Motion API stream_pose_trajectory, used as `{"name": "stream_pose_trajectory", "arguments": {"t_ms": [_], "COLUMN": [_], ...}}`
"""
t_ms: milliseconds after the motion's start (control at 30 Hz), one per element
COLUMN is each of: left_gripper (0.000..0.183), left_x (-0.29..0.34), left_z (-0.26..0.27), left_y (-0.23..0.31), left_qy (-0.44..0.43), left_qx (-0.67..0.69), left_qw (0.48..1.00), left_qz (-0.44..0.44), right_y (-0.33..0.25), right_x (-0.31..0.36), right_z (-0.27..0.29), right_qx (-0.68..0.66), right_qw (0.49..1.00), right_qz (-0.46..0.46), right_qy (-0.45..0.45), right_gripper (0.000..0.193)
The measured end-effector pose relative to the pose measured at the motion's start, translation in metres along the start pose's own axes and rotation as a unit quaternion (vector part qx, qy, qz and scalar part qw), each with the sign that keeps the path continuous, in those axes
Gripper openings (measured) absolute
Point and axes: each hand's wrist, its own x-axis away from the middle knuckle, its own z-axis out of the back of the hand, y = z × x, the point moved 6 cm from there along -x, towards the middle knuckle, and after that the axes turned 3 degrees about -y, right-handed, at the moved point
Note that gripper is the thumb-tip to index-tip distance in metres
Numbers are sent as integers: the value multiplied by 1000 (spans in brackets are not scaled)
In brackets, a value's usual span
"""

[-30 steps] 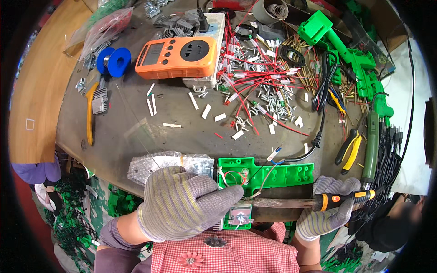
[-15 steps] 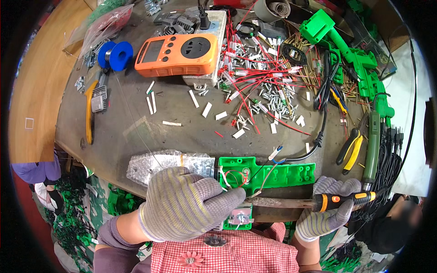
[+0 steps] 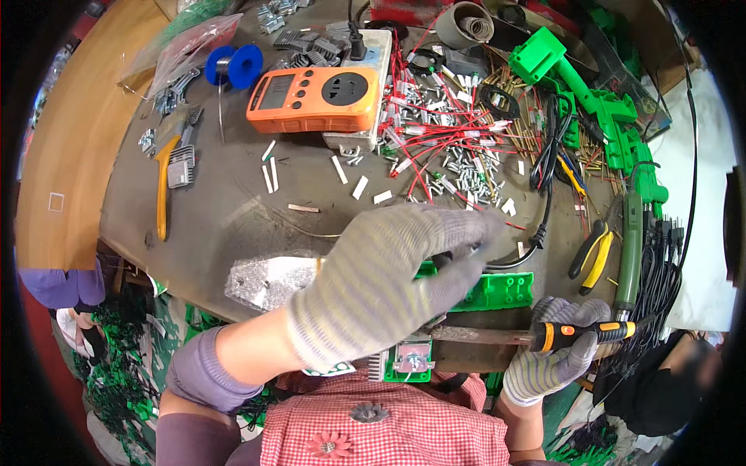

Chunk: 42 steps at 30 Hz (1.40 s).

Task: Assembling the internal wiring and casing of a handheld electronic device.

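My right hand [image 3: 536,374], in a striped grey glove, grips the orange-and-black handle of a soldering iron [image 3: 550,337]. Its dark shaft points left along the table's near edge. My gloved left hand [image 3: 373,283] is over a green plastic housing [image 3: 501,292], hiding most of it. The left thumb and fingers curl together at its far side; their tips are blurred, and what they pinch is hidden. Below the shaft sits a smaller green part [image 3: 412,365] with a metal piece. Bubble wrap [image 3: 268,281] lies left of my left hand, beside a thin curved wire [image 3: 299,227].
An orange meter [image 3: 311,101] rests on a pale block at the back, near a blue solder spool [image 3: 247,66]. Red wires [image 3: 435,132] and screws are heaped right of it. Yellow-handled pliers [image 3: 594,256], a green tool [image 3: 629,256] and a black power cord [image 3: 548,198] lie to the right.
My left hand has moved right and away from me, across the housing and its wires. The thin wire that ran straight from the spool now lies slack. The right hand barely moved.
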Motion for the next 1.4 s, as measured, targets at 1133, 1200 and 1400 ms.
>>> {"name": "stream_pose_trajectory", "arguments": {"t_ms": [1133,1200,1400], "left_gripper": [46,46,46], "left_x": [33,34,34], "left_z": [9,8,7], "left_y": [-6,-6,-3], "left_qy": [-75,-79,-67], "left_qx": [-103,-118,-170], "left_qw": [990,988,979], "left_qz": [-59,-65,-87], "right_y": [-7,-12,-14], "right_x": [-2,-2,3], "right_z": [0,-2,-6], "right_qx": [-5,-19,10], "right_qw": [1000,999,1000], "right_qz": [23,30,24], "right_qy": [-5,-1,-13], "right_gripper": [37,37,37]}}
